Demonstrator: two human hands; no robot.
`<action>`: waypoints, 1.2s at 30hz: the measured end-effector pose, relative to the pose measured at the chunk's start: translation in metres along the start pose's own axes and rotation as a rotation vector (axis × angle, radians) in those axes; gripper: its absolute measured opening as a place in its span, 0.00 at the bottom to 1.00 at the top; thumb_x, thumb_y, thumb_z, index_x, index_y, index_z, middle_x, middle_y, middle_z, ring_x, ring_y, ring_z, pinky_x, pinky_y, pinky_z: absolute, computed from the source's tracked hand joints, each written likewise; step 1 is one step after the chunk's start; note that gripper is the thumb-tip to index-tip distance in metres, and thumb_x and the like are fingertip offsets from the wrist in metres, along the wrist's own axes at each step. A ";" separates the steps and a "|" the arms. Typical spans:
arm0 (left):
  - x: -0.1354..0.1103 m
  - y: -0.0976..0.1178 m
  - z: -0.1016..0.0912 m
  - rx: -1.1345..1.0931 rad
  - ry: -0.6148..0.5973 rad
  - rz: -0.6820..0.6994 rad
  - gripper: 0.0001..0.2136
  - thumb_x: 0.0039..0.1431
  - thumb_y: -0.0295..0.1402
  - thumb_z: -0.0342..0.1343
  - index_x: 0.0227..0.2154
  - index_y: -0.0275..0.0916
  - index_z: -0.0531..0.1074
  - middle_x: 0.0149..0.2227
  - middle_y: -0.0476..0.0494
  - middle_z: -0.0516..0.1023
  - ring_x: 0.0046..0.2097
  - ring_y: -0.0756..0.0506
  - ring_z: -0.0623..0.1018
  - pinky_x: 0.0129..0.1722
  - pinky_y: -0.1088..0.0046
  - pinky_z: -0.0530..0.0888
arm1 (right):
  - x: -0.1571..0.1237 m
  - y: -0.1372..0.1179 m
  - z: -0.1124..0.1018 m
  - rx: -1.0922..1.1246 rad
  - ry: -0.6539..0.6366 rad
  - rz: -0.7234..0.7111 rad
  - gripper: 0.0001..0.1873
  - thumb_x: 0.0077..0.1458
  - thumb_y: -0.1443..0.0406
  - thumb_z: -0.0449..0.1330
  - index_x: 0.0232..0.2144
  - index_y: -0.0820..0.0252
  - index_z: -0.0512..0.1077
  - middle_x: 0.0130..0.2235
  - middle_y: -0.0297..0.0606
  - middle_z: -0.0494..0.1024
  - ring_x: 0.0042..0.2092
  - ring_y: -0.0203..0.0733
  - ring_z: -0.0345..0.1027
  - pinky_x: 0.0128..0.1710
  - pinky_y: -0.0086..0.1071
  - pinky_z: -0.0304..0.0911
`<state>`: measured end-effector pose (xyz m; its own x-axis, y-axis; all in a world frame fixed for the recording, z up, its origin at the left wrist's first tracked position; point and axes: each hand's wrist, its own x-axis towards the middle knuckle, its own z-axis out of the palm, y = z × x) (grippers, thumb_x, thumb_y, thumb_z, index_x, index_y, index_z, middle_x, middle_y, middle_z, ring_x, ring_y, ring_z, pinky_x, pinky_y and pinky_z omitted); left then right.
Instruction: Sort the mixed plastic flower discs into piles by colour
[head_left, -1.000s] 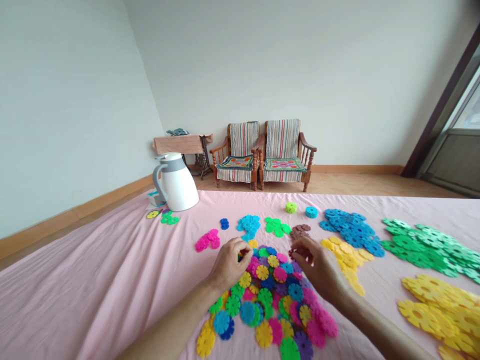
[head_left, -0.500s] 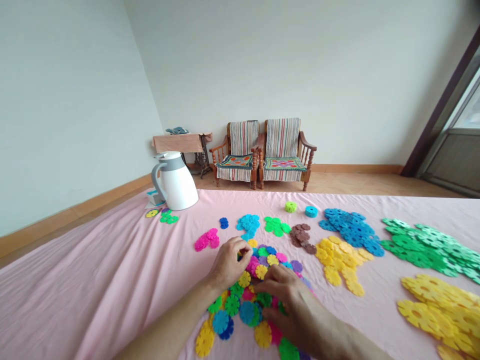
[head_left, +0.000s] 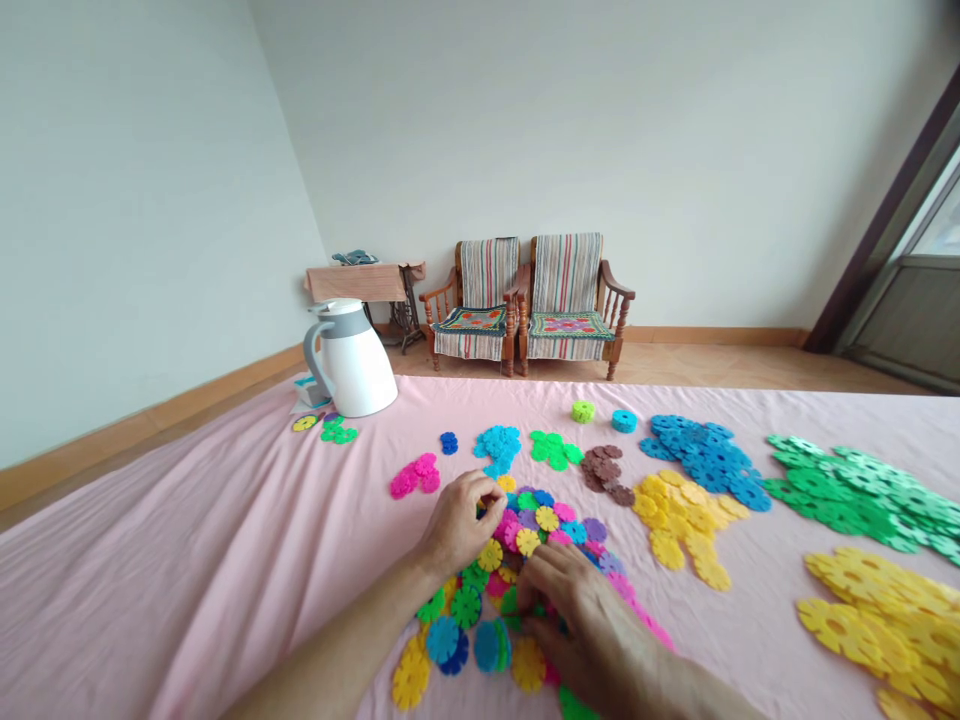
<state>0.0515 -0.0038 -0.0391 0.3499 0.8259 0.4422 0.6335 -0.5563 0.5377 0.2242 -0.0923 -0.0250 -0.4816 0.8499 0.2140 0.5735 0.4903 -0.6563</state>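
Observation:
A heap of mixed-colour plastic flower discs (head_left: 538,525) lies on the pink cloth (head_left: 225,560) in front of me. My left hand (head_left: 459,522) rests at the heap's left edge, fingers curled in a pinch on a small disc I cannot name. My right hand (head_left: 581,620) lies palm down over the near part of the heap, fingers bent and pressed onto the discs by a green one (head_left: 513,603); what is under it is hidden.
Sorted groups lie beyond: pink (head_left: 415,477), light blue (head_left: 498,446), green (head_left: 553,451), brown (head_left: 604,470), yellow (head_left: 686,517), blue (head_left: 705,455), large green (head_left: 855,490) and large yellow (head_left: 885,620). A white jug (head_left: 349,360) stands far left. Two wooden armchairs (head_left: 525,305) stand by the wall.
My right hand left the brown pile at the far side, came back towards me and settled onto the near part of the mixed heap. My left hand has stayed in place.

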 end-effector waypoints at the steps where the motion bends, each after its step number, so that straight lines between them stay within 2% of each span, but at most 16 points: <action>1: 0.000 0.000 0.000 -0.001 -0.003 -0.004 0.07 0.55 0.26 0.51 0.24 0.38 0.71 0.27 0.48 0.72 0.31 0.49 0.73 0.33 0.75 0.68 | 0.000 0.003 -0.001 0.036 0.029 0.014 0.09 0.46 0.75 0.55 0.27 0.58 0.67 0.32 0.31 0.72 0.35 0.35 0.64 0.36 0.28 0.57; 3: 0.000 0.000 -0.001 0.001 -0.011 -0.010 0.07 0.55 0.26 0.51 0.24 0.38 0.71 0.27 0.47 0.72 0.32 0.48 0.73 0.33 0.75 0.68 | 0.003 0.013 -0.006 0.072 0.116 0.067 0.06 0.49 0.73 0.54 0.28 0.58 0.66 0.29 0.30 0.72 0.32 0.34 0.65 0.31 0.27 0.57; 6: 0.000 0.000 0.000 0.000 -0.015 -0.012 0.07 0.56 0.27 0.51 0.24 0.38 0.71 0.27 0.47 0.73 0.32 0.48 0.73 0.33 0.75 0.68 | 0.009 0.040 -0.022 0.011 0.288 0.186 0.03 0.53 0.68 0.54 0.28 0.58 0.67 0.26 0.32 0.73 0.28 0.35 0.65 0.28 0.28 0.57; 12: 0.000 -0.003 0.003 -0.013 -0.002 -0.002 0.07 0.56 0.27 0.51 0.24 0.38 0.71 0.27 0.47 0.73 0.33 0.48 0.73 0.33 0.75 0.68 | 0.014 0.100 -0.051 -0.083 0.527 0.328 0.07 0.52 0.62 0.52 0.29 0.58 0.68 0.25 0.34 0.75 0.28 0.40 0.68 0.28 0.32 0.60; 16: -0.001 -0.005 0.004 -0.013 -0.009 -0.008 0.07 0.56 0.27 0.51 0.24 0.38 0.71 0.27 0.48 0.72 0.32 0.49 0.73 0.32 0.75 0.68 | 0.013 0.108 -0.056 -0.080 0.591 0.406 0.09 0.52 0.60 0.52 0.32 0.58 0.69 0.28 0.36 0.77 0.28 0.41 0.70 0.28 0.32 0.61; 18: -0.001 -0.006 0.004 -0.014 -0.012 -0.008 0.07 0.56 0.27 0.51 0.24 0.38 0.71 0.28 0.47 0.72 0.32 0.49 0.73 0.33 0.75 0.68 | 0.012 0.101 -0.054 -0.091 0.570 0.366 0.09 0.53 0.61 0.52 0.31 0.58 0.69 0.28 0.36 0.76 0.28 0.41 0.70 0.28 0.32 0.61; 21: 0.000 -0.006 0.004 -0.014 -0.016 -0.011 0.07 0.56 0.28 0.51 0.24 0.38 0.71 0.28 0.47 0.72 0.32 0.49 0.73 0.33 0.75 0.68 | 0.012 0.080 -0.045 -0.092 0.467 0.216 0.10 0.55 0.62 0.51 0.31 0.58 0.71 0.28 0.36 0.75 0.29 0.40 0.68 0.30 0.32 0.61; 26: 0.000 -0.003 0.002 -0.016 -0.019 -0.002 0.07 0.56 0.27 0.51 0.25 0.38 0.72 0.28 0.47 0.73 0.33 0.48 0.73 0.33 0.75 0.68 | 0.012 0.043 -0.023 -0.100 0.212 -0.016 0.12 0.57 0.65 0.53 0.42 0.54 0.73 0.39 0.39 0.74 0.41 0.42 0.67 0.42 0.34 0.62; 30: 0.000 0.001 0.001 -0.009 -0.036 0.031 0.07 0.56 0.27 0.52 0.25 0.38 0.73 0.28 0.47 0.73 0.35 0.48 0.73 0.36 0.75 0.68 | 0.015 0.029 -0.013 -0.180 0.125 -0.016 0.14 0.58 0.63 0.55 0.46 0.52 0.71 0.43 0.40 0.72 0.44 0.45 0.64 0.45 0.37 0.61; 36: 0.000 0.005 -0.001 0.001 -0.058 0.033 0.07 0.55 0.27 0.53 0.24 0.38 0.72 0.28 0.47 0.74 0.35 0.48 0.73 0.36 0.74 0.68 | 0.017 0.021 -0.011 -0.240 0.108 0.009 0.08 0.60 0.64 0.52 0.36 0.55 0.72 0.37 0.38 0.72 0.41 0.43 0.63 0.42 0.37 0.60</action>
<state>0.0541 -0.0062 -0.0356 0.4097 0.8110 0.4177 0.6214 -0.5833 0.5231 0.2352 -0.0650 -0.0274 -0.4095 0.8639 0.2932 0.7246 0.5033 -0.4709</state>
